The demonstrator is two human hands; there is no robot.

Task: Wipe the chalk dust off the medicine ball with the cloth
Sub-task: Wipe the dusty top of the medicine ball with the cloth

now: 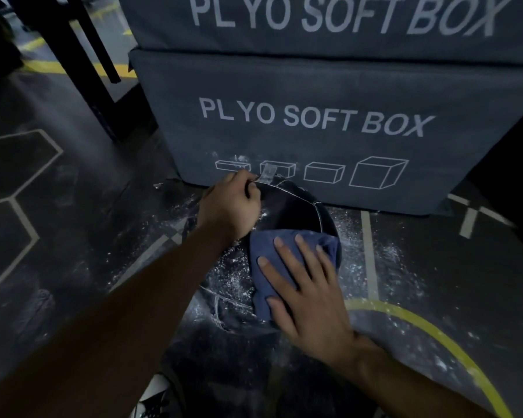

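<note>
A dark medicine ball (293, 206) with pale seams lies on the floor in front of a soft box. My left hand (230, 203) grips the ball's upper left side, fingers curled over its top edge. A blue cloth (269, 251) is spread over the near side of the ball. My right hand (302, 285) lies flat on the cloth with fingers straight and spread, pressing it against the ball. White chalk dust speckles the ball near my left hand.
Grey stacked boxes marked PLYO SOFT BOX (314, 122) stand directly behind the ball. Chalk dust (384, 267) is scattered over the dark floor around it. Black rack legs (82, 64) rise at the upper left. A yellow painted arc (435, 336) curves at the lower right.
</note>
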